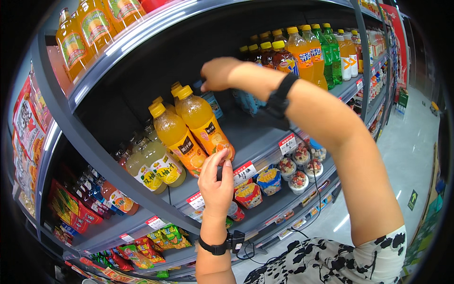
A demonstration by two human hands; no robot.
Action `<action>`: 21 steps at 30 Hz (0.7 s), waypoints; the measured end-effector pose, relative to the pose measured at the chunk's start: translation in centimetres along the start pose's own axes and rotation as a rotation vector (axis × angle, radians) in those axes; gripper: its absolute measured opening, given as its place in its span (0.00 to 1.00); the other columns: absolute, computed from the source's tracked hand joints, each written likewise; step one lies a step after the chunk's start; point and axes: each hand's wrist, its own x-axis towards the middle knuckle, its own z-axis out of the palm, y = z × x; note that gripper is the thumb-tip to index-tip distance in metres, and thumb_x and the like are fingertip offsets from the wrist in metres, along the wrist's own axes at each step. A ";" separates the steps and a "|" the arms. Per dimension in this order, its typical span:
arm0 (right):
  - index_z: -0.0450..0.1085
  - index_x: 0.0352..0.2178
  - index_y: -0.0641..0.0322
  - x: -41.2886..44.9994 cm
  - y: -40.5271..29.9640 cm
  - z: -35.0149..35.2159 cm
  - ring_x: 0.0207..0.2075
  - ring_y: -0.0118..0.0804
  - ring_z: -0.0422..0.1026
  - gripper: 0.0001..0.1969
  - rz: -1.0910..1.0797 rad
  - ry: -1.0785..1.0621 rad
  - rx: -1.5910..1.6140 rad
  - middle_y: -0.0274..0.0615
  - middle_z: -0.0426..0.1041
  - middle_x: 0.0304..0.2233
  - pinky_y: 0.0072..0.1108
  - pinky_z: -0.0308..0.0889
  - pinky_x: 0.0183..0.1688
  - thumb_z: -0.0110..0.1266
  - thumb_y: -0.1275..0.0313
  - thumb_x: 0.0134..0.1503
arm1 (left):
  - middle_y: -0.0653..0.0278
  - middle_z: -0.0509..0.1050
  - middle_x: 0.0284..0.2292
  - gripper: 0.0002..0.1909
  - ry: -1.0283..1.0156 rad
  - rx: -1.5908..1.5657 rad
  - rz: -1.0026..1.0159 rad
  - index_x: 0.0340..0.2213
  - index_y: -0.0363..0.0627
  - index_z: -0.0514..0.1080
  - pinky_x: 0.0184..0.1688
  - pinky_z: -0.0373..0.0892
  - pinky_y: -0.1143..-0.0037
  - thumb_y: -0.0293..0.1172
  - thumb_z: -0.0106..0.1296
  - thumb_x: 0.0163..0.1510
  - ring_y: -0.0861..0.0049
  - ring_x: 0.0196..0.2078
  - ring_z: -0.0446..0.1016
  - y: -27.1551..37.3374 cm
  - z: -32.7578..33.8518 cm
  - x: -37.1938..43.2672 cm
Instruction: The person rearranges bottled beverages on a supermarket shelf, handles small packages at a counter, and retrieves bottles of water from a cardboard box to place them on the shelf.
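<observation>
My left hand (218, 186) is raised at the shelf's front edge, fingers bent and thumb apart, with nothing seen in it. Its fingertips overlap the base of a yellow-capped orange juice bottle (204, 124); whether they touch is unclear. A second orange juice bottle (177, 138) stands to its left. Deeper in the shelf, my right hand (221, 74) is blurred, with curled fingers above a blue-labelled bottle (214, 104). Whether it grips that bottle's top cannot be told. More blue-labelled packs (246, 101) sit partly behind my right forearm.
Pale yellow juice bottles (165, 168) stand at left, orange soda bottles (299, 49) and green bottles (330, 53) at right. Snack cups (248, 195) line the shelf below. A shelf upright (106, 159) slants past on the left. A black cable (318, 191) hangs beneath my right arm.
</observation>
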 end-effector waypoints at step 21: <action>0.73 0.44 0.59 -9.0 6.3 -0.6 0.48 0.52 0.72 0.17 0.028 0.284 0.235 0.52 0.75 0.43 0.34 0.66 0.51 0.59 0.67 0.52 | 0.52 0.72 0.46 0.17 -0.216 0.212 0.066 0.45 0.38 0.70 0.52 0.67 0.68 0.28 0.53 0.53 0.56 0.49 0.71 3.5 6.9 4.4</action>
